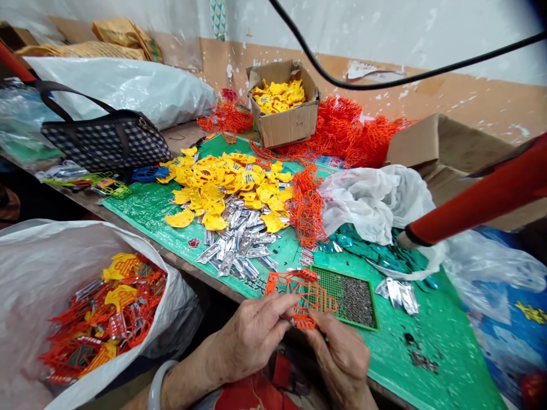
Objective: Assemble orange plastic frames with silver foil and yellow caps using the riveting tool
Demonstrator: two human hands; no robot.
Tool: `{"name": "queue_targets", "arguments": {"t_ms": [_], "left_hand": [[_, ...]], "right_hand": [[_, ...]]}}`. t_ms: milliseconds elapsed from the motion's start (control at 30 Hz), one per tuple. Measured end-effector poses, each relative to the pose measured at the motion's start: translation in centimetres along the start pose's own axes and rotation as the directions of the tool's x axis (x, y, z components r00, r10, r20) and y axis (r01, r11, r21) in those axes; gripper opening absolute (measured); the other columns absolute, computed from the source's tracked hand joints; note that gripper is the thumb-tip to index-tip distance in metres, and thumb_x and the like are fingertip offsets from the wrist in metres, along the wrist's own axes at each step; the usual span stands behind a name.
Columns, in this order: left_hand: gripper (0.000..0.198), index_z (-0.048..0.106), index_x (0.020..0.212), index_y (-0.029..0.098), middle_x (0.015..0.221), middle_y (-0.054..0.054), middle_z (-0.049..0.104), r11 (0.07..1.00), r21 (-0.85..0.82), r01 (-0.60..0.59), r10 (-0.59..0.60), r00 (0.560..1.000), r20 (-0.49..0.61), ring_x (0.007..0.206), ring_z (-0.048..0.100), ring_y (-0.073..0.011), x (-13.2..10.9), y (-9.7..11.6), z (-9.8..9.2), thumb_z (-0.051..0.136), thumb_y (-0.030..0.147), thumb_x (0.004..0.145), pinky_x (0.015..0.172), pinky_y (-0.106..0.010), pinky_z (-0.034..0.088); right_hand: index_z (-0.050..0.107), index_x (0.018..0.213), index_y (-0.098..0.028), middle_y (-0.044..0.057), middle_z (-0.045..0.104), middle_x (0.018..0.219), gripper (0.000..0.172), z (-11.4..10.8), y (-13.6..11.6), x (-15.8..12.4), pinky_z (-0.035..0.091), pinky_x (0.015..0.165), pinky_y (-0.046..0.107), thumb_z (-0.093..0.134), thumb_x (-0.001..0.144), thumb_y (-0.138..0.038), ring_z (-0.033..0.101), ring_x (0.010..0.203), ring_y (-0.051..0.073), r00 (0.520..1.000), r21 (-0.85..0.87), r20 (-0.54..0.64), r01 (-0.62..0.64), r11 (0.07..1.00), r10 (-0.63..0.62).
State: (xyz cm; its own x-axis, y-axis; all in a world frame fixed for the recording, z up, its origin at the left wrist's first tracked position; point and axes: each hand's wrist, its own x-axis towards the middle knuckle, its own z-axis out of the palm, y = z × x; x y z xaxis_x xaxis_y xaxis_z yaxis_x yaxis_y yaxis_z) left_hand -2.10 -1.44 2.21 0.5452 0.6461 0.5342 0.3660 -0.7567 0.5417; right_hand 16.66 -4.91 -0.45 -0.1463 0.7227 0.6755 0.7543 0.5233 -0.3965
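Both my hands meet at the table's front edge around an orange openwork plastic frame (285,283). My left hand (255,330) pinches its near left side between thumb and fingers. My right hand (337,347) grips the lower right part, where silvery bits show against the orange. Just beyond my hands lies a green mesh-bottomed tray (322,279) with many tiny dark metal pieces (358,300) heaped at its right. Shiny silver strips (237,242) are piled farther left, in front of a heap of yellow plastic pieces (222,182).
At left a white sack (25,256) holds orange, yellow and silver assemblies. A cardboard box (284,128) of yellow pieces stands at the back. Orange frames (306,208), a white plastic bag (359,199) and teal pieces (384,256) lie right. A red pole (482,196) slants in from the right.
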Motion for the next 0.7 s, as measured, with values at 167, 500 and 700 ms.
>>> {"name": "queue_targets", "arguments": {"t_ms": [167,500,700], "left_hand": [[0.036,0.037,0.135,0.014,0.098,-0.007,0.072,1.0,-0.006,0.031,-0.03,0.997,0.066,0.089,0.07,-0.014,0.3,0.6,-0.8,0.04,0.013,0.099,0.084,-0.022,0.056],[0.039,0.05,0.127,0.014,0.096,-0.009,0.059,0.987,-0.081,0.136,-0.117,0.972,0.204,0.088,0.06,-0.0188,-0.3,-0.2,0.5,0.042,0.0,0.091,0.076,-0.029,0.056],[0.031,0.06,0.11,0.013,0.105,-0.011,0.058,0.959,-0.196,0.206,-0.173,0.969,0.173,0.085,0.061,-0.0149,0.3,-0.2,0.8,0.041,-0.002,0.09,0.071,-0.024,0.056]], "right_hand": [[0.063,0.09,-0.015,0.001,0.07,0.061,0.022,-0.1,-0.5,0.3,0.05,0.05,0.018,0.049,0.098,-0.031,0.067,0.049,0.011,0.999,0.037,-0.02,-0.035,0.999,0.035],[0.064,0.087,-0.014,0.004,0.071,0.063,0.02,0.1,-0.4,0.1,0.049,0.051,0.021,0.05,0.098,-0.025,0.067,0.051,0.012,0.999,-0.03,-0.043,-0.008,1.0,0.007],[0.065,0.09,-0.013,0.003,0.07,0.06,0.019,0.1,-0.1,-0.1,0.046,0.05,0.024,0.051,0.097,-0.024,0.064,0.048,0.012,0.998,-0.12,-0.06,0.02,0.993,-0.028]]}}
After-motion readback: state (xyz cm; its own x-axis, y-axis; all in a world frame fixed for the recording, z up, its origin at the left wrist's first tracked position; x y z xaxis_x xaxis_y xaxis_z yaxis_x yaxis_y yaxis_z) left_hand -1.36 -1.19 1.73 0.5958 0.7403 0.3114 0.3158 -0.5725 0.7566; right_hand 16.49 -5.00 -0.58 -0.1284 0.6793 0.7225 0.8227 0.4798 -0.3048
